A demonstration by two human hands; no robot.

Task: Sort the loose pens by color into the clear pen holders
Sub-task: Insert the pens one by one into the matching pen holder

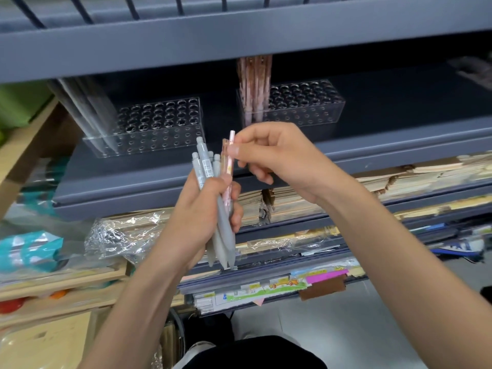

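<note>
Currently: pink pen pinched at the top of a mixed bundle, with hazards noted

The left hand (202, 209) holds a bundle of grey pens (203, 163) upright in a closed grip, with one pink pen (228, 167) lodged against the bundle's right side. The right hand (279, 153) pinches the pink pen near its top end between thumb and forefinger. Both hands are in front of the shelf (372, 145), below and between the two clear holders.

The left holder (159, 129) carries grey pens at its left end. The right holder (314, 107) carries standing pink pens (254, 86) at its left end. Most holes in both are vacant.

Findings, offered as judgement:

1. The pink pen lies tight against the grey ones. Drawing it upward may drag a neighbour with it, and a loosened left grip could let grey pens slide out below and drop to the floor (346, 320).
2. The pinch is narrow and high on the pen, so the long free end may swing or slip in transit.
3. The upper shelf edge (239, 43) sits close above the holders. A pen brought in upright may knock it or the standing pink pens.
4. The holes are small and closely set, so a tilted entry could miss or catch the rim.
</note>
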